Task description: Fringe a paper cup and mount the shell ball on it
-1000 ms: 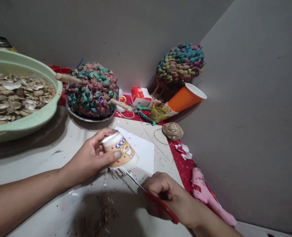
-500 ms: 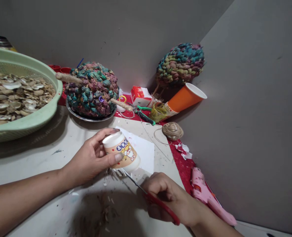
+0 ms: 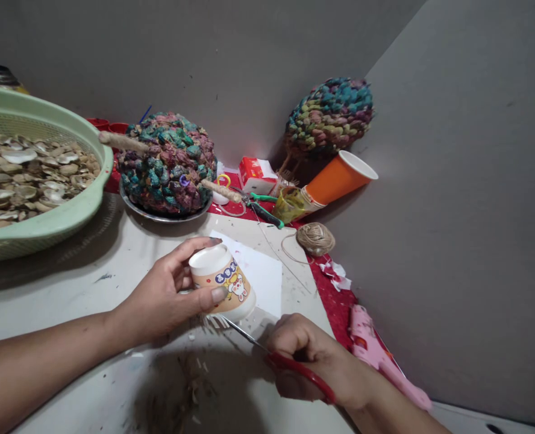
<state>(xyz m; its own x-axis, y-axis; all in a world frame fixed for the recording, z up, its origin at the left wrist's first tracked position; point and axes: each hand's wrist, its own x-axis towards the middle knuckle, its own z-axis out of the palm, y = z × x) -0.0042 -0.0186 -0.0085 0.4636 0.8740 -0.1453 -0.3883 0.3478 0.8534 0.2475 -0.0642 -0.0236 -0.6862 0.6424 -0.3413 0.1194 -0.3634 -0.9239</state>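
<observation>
2 bare hands are working over a pale table [image 3: 91, 283]. The left hand [image 3: 177, 283] is grasping a printed paper cup [image 3: 226, 280], its thumb pressing the rabbit-patterned side and its index finger curving along the white rim. The cup is tilting in front of a white sheet [image 3: 270, 283], with thin white strips [image 3: 215, 322] fanning out at its lower edge. The right hand [image 3: 306, 355] is clenching its fingers around the red handles of 1 pair of scissors [image 3: 246, 334], whose blades are pointing at that lower edge; whether they are biting into paper I cannot tell. Beyond, a ball of twine [image 3: 315, 239] is lying near an orange cup [image 3: 340, 178], a pink glue gun [image 3: 380, 355] is resting beside the right forearm, and a green basket [image 3: 107, 166] is holding shells [image 3: 23, 181].
</observation>
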